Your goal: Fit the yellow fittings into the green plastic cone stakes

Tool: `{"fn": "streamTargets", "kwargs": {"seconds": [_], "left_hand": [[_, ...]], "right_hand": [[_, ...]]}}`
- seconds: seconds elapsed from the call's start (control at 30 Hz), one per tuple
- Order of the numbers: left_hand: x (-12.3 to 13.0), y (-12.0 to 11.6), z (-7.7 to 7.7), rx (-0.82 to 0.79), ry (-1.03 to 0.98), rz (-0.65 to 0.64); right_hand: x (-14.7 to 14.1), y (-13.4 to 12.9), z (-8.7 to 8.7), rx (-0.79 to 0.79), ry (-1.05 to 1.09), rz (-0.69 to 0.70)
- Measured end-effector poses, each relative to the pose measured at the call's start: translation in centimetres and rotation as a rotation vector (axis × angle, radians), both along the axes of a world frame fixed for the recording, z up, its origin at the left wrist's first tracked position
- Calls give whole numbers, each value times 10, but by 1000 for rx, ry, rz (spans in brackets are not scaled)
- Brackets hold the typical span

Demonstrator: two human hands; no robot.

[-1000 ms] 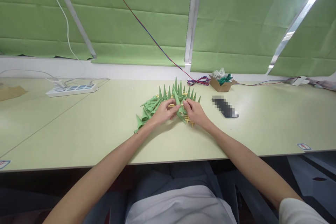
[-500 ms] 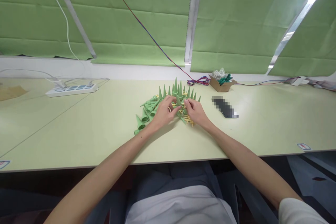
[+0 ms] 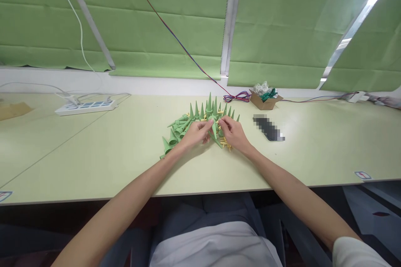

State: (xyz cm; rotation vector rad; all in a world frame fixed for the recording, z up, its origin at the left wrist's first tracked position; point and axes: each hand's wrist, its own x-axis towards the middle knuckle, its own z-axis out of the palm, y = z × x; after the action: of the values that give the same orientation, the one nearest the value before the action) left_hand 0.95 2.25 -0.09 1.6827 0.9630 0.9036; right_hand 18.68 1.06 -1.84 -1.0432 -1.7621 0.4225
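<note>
Between the thumb and fingers of my left hand (image 3: 197, 132) is a green plastic cone (image 3: 214, 128), its wide end up and its point toward me. My right hand (image 3: 232, 130) is closed in a pinch on a small yellow peg (image 3: 217, 122), a bit of which shows by the cone's wide end. Whether peg and cone touch, I cannot tell. Loose green cones (image 3: 172, 137) lie in a heap left of my left hand. Upright green cones (image 3: 196, 110) stand behind both hands. Several yellow pegs (image 3: 226, 143) lie under my right hand, partly hidden.
A small cardboard box (image 3: 266, 103) with clear plastic and green stuff stands at the back right, beside a coiled red-and-blue cable (image 3: 237, 96). A dark, pixelated object (image 3: 268, 128) lies to the right. A white power strip (image 3: 86, 107) sits at the back left of the table (image 3: 103, 162).
My left hand has turned the green cone over, from point up to point down and toward me. My right hand has barely moved.
</note>
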Motion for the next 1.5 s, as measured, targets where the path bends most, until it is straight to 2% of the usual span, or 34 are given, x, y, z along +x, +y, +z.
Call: {"fn": "streamTargets", "kwargs": {"seconds": [0.2, 0.4, 0.6, 0.77, 1.0, 1.13, 1.33, 1.5], "left_hand": [[-3, 0, -2, 27, 11, -22], [-4, -2, -3, 245, 55, 21], [-2, 2, -7, 520, 49, 112], [0, 1, -7, 587, 89, 150], [1, -1, -5, 376, 86, 164], [1, 0, -3, 135, -18, 93], [2, 1, -1, -239, -217, -5], [1, 1, 1, -333, -297, -53]], "right_hand": [[1, 0, -1, 4, -5, 20], [1, 2, -3, -39, 34, 37], [-3, 5, -8, -235, 245, 151], [-5, 6, -10, -300, 334, 211], [-5, 5, -5, -174, 234, 55], [-2, 2, 0, -81, 143, -5], [-1, -3, 2, -17, -14, 21], [-1, -4, 1, -26, -41, 52]]}}
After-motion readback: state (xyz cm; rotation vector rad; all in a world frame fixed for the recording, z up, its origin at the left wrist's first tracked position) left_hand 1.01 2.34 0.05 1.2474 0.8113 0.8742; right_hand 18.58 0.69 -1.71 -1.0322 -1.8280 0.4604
